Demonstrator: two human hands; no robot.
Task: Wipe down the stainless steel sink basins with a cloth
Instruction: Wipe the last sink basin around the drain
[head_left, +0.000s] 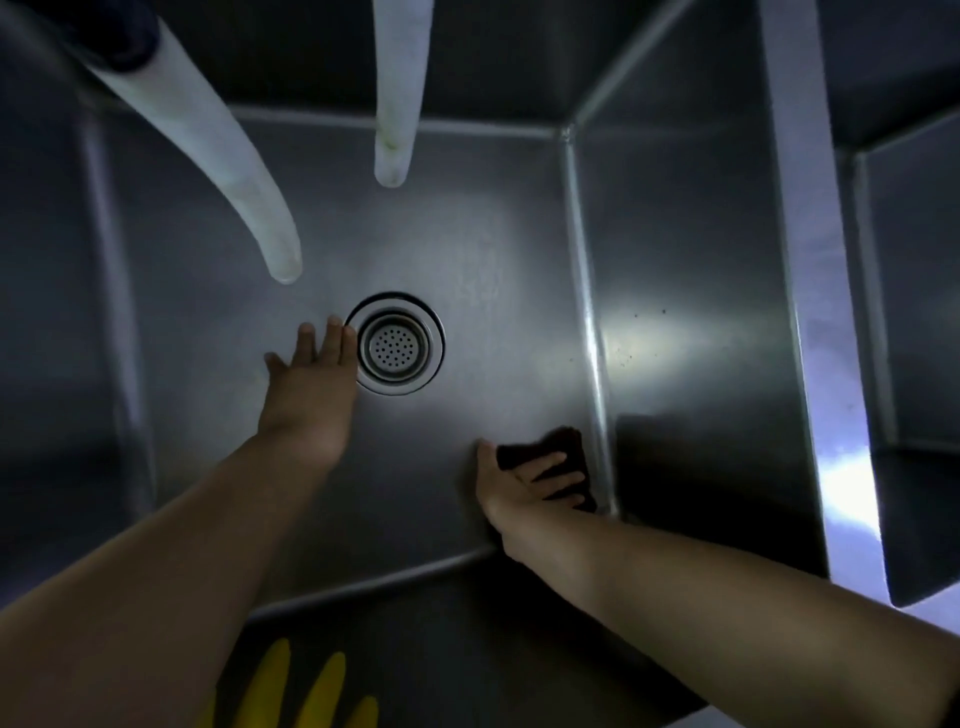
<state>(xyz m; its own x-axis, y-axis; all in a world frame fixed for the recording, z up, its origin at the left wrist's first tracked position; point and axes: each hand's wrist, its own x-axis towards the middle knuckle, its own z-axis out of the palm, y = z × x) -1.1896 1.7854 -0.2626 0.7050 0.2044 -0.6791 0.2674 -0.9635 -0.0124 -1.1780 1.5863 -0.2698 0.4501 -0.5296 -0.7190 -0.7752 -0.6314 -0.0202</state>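
Head camera looked straight down into a steel sink basin (467, 249), and the dark cloth (558, 457) lay on its floor at the right side, close to the seam where the floor meets the right wall. The right hand (524, 480) was on top of this cloth, fingers spread and flat, pressing it down and not closed around it. The cloth's far edge stuck out past the fingertips and touched the corner seam.

The left hand (311, 379) was open too, palm down on the basin floor, holding nothing. Its fingertips were just beside the round drain (395, 343), which had a strainer with many small holes in the middle of the floor.

Two pale hoses (223, 156) hung down from above into the basin, one long and curved at the left, one shorter near the centre. A bright divider (810, 291) separated this basin from a second basin (919, 291) on the right. Yellow glove fingers (317, 691) showed at the bottom edge, near the left forearm.
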